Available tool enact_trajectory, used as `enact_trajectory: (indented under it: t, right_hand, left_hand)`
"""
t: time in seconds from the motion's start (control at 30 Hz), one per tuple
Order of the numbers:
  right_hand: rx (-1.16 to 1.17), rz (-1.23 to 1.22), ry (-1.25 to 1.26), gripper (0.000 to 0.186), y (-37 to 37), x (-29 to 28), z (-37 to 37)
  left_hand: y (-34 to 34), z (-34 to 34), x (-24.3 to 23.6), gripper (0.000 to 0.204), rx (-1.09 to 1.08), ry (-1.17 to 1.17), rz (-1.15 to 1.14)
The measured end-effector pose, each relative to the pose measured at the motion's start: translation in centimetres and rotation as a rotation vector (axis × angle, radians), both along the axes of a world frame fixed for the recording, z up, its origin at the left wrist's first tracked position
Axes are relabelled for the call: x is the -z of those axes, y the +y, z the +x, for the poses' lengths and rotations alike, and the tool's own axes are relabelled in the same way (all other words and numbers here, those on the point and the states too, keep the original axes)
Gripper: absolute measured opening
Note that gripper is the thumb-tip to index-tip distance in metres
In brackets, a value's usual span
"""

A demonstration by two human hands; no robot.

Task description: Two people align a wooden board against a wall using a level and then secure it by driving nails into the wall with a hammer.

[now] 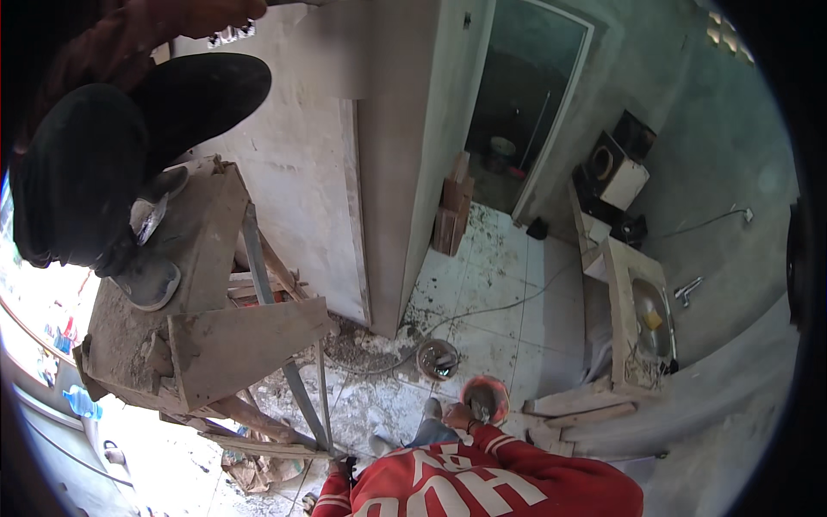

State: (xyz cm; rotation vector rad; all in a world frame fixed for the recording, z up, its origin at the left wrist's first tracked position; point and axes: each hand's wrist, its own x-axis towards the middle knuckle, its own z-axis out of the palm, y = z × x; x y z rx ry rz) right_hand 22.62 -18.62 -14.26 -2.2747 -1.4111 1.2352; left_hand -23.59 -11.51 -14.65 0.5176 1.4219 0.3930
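My right hand (pixel 459 417), below a red-striped cuff, is at the near left rim of an orange-red bucket (pixel 498 388) and appears closed on that rim. Grey, mortar-like material shows inside the bucket. My left hand (pixel 344 467) is low beside the foot of the wooden scaffold, close to the end of a plank (pixel 258 444). Its fingers are too dark and small to read. A second round bucket (pixel 438 359) stands just beyond, with tools or pieces inside that I cannot make out.
A co-worker (pixel 77 164) in dark trousers crouches on the scaffold platform (pixel 202 250) at left. A hose or cable (pixel 482 312) crosses the dirty tiles. Rubble (pixel 362 349) lies by the wall corner. A sink counter (pixel 633 319) stands right, boards (pixel 452 211) near the doorway.
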Motion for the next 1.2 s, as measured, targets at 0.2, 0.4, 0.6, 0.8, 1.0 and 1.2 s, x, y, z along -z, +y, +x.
enact_trajectory:
  t: [0.2, 0.4, 0.6, 0.8, 1.0, 1.2]
  right_hand:
    - [0.055, -0.006, -0.059, 0.037, -2.0, -0.1, -0.4]
    - [0.164, -0.04, -0.101, 0.031, -1.5, -2.5, -1.9]
    - [-0.057, 0.002, -0.2, 0.042, -1.5, -1.5, -1.3]
    - [0.056, -0.12, -0.172, 0.058, -2.4, 5.6, -0.1]
    - [-0.361, -0.027, -0.173, 0.04, -1.7, 1.7, -0.7]
    - [-0.308, 0.134, -0.218, 0.03, -0.8, 2.7, 0.3]
  left_hand:
    - [0.3, -1.0, 1.1, 0.042, 0.019, 0.039, -0.062]
    - [0.1, -1.0, 0.9, 0.037, 0.145, 0.236, 0.141]
    - [0.0, -0.4, -1.0, 0.046, 0.334, 0.333, 0.218]
    - [-0.8, 0.0, -1.5, 0.042, 0.24, 0.204, 0.42]
    - [0.3, -0.2, 0.1, 0.039, 0.019, 0.037, 0.292]
    - [-0.3, 0.5, -1.3, 0.043, -0.1, -0.048, 0.014]
